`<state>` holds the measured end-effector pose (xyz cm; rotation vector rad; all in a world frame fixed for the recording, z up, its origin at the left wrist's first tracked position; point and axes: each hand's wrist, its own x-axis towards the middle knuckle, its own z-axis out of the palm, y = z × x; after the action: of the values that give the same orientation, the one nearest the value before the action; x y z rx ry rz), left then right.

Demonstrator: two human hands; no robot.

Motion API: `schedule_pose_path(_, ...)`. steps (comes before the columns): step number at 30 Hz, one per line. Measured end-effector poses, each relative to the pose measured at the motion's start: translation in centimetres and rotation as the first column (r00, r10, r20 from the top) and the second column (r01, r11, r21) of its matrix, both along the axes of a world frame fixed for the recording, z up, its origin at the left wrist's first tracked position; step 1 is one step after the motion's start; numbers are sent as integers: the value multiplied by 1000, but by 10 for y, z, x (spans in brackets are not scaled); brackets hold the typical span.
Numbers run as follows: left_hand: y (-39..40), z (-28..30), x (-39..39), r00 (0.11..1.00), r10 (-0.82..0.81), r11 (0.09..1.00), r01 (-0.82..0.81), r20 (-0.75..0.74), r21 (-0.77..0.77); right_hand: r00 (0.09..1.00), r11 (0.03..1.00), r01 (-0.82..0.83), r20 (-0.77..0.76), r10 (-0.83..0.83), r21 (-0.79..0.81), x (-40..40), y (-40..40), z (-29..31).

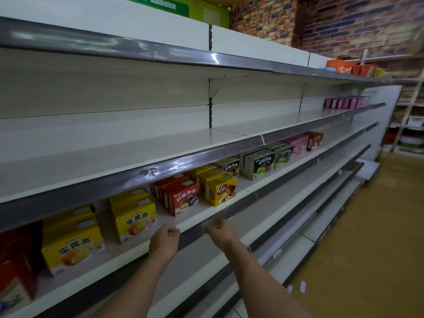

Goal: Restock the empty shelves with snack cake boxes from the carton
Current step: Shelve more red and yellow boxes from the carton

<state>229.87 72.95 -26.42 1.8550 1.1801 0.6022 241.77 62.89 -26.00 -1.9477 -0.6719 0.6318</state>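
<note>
Snack cake boxes stand in rows on the middle shelf (pixel 246 188): yellow boxes (pixel 135 218) at the left, red boxes (pixel 181 199), yellow-and-brown boxes (pixel 220 190), then green boxes (pixel 260 164) further right. My left hand (pixel 164 241) hovers at the shelf's front edge with its fingers curled and holds nothing. My right hand (pixel 221 232) is beside it, its curled fingertips at the grey price rail (pixel 259 195), with no box in it. The carton is out of view.
The shelf above (pixel 160 152) and the lower shelves (pixel 282 214) are bare. Pink boxes (pixel 296 143) and small red boxes (pixel 315 140) stand further along, purple boxes (pixel 341 103) one level up. A wooden floor (pixel 367 249) runs along the right.
</note>
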Motion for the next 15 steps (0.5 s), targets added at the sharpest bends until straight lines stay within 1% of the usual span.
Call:
schedule_pose_path(5,-11,-6,-15,993,-118,993,118,20,-21,994,994,105,-35,-106,-24,-14,-28,-15)
schedule_pose_path(8,-16,-11,-32,981,-195,980,194,-15,-52,975,977,209,-68,-211,-33,-36,-46,-30)
schedule_pose_path(10,-22,-18,-41,972,-233,969,230,-27,-87,956,960,279,-82,-281,-38,-50,-61,-42)
schedule_pose_path(11,-27,-22,-49,963,-263,962,258,-56,-92,941,947,317,-101,-322,-55,-63,-72,-48)
schedule_pose_path(13,-38,-34,-60,939,-326,944,319,-110,-80,912,920,384,-126,-391,-78,-84,-93,-60)
schedule_pose_path(15,-52,-46,-70,913,-386,922,379,-134,-72,879,885,449,-118,-462,-124,-103,-115,-71)
